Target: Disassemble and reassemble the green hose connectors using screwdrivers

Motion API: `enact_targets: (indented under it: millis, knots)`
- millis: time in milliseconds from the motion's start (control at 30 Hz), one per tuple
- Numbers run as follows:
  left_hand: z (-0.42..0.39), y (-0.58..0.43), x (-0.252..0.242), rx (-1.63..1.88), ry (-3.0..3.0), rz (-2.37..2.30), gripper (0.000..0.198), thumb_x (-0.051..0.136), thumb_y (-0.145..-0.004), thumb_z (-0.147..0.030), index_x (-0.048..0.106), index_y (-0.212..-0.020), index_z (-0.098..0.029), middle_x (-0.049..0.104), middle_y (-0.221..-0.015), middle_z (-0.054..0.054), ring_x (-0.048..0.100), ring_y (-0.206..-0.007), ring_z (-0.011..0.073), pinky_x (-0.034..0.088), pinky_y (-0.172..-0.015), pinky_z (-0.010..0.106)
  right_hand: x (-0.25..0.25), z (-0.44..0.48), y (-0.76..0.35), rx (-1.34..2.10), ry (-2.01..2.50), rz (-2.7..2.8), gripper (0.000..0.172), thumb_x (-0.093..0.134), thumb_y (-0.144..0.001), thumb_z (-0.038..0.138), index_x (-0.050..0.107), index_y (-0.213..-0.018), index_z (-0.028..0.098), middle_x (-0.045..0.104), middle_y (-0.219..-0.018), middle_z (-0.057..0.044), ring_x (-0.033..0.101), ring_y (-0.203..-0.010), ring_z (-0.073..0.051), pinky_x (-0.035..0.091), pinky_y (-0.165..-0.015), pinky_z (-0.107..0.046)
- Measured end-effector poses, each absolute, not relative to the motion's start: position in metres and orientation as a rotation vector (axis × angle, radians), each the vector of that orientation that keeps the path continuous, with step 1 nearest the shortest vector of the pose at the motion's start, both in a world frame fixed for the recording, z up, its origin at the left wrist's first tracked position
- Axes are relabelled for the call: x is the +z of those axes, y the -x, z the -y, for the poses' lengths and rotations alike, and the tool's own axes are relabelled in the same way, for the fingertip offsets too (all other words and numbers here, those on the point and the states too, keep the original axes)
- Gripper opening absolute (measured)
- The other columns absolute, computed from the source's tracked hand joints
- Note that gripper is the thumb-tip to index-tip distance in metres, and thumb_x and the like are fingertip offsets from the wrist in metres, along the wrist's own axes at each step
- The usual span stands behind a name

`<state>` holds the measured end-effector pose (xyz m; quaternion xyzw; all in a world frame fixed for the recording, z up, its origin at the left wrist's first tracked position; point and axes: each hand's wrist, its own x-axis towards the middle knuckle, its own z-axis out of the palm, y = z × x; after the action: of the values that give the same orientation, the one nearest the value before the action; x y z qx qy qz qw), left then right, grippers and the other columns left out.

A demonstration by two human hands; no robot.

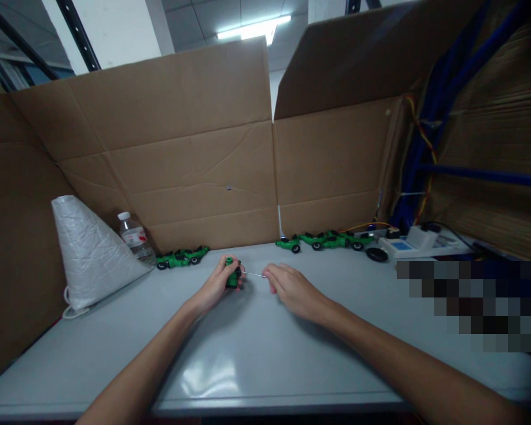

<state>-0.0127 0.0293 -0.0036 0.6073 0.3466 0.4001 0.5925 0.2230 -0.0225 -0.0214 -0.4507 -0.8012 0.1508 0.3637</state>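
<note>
In the head view, my left hand [216, 286] is closed around a small green and black toy car [230, 277], held above the table. Much of the toy is hidden by my fingers. To the right, my right hand [294, 290] pinches a thin metal rod [253, 274], whose other end reaches the right side of the toy car. Any handle on the rod is hidden inside my fingers.
Several green toy cars stand along the back, at left [182, 258] and right [331, 241]. A water bottle [135, 237] and a silvery bag [92, 254] are at left. A power strip [425, 243] lies at back right. Cardboard walls [194, 159] enclose the table [265, 354].
</note>
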Motion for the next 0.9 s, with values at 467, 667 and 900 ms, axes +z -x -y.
enact_targets:
  millis: [467,667,900]
  knots:
    - [-0.0326,0.0148,-0.012,0.883,-1.473,-0.845,0.039,0.064,-0.095,-0.056,0.047,-0.108,-0.023,0.064,-0.092,0.002,0.063,-0.072,0.0143,0.047,-0.06,0.024,-0.0268,0.021,-0.2224,0.284,1.191,2.093,0.027,0.04,-0.108,0.023,0.057,-0.088,0.022,0.062,-0.081,-0.005,0.055,-0.084,-0.022,0.038,-0.078,-0.032]
    - [-0.0312,0.0128,-0.0119,0.874,-1.541,-0.882,0.039,0.063,-0.095,-0.057,0.046,-0.106,-0.022,0.064,-0.091,0.001,0.061,-0.07,0.0136,0.046,-0.061,0.025,-0.0241,0.0231,-0.227,0.314,1.103,2.16,0.018,0.053,-0.093,0.006,0.058,-0.095,0.023,0.059,-0.098,-0.003,0.055,-0.085,-0.018,0.038,-0.078,-0.028]
    - [-0.0294,0.0124,-0.0117,0.857,-1.582,-0.86,0.04,0.062,-0.096,-0.058,0.046,-0.105,-0.022,0.065,-0.09,0.002,0.061,-0.075,0.0147,0.046,-0.063,0.024,-0.0261,0.0249,-0.2221,0.474,1.155,2.165,0.012,0.061,-0.097,0.024,0.058,-0.086,0.022,0.062,-0.081,0.0,0.055,-0.075,-0.017,0.032,-0.069,-0.027]
